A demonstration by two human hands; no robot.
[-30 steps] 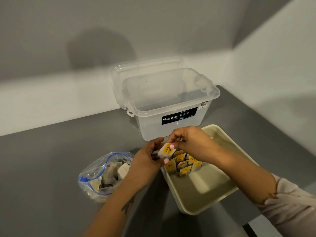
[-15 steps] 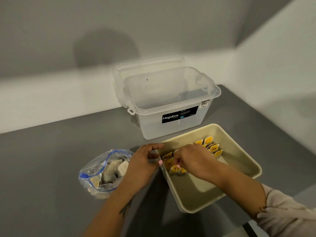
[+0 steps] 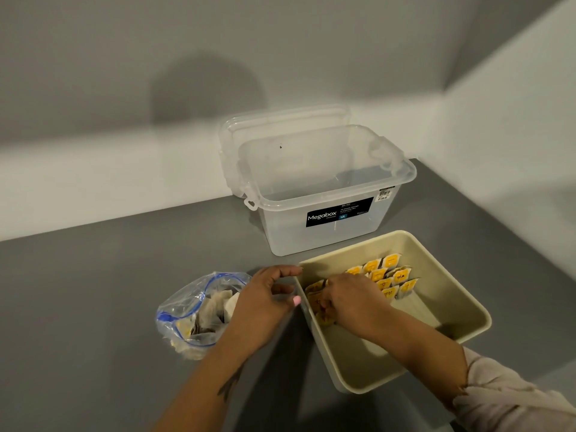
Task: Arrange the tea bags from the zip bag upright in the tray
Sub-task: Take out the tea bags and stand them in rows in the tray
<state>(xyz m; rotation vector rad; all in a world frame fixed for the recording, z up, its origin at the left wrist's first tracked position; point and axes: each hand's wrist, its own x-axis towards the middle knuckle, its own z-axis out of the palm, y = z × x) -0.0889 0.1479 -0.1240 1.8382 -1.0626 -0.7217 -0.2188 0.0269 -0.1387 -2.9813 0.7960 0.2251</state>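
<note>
Two hands are seen at the beige tray (image 3: 461, 332). The right hand (image 3: 352, 299) is lowered inside it, fingers curled on tea bags (image 3: 381, 275) standing upright in rows at the tray's far-left corner. The left hand (image 3: 265, 304), loosely curled and holding nothing, is placed just outside the tray's left wall. The zip bag (image 3: 199, 310), with more bags inside, is left of the tray. A clear storage box (image 3: 324, 194) is set beyond the tray.
</note>
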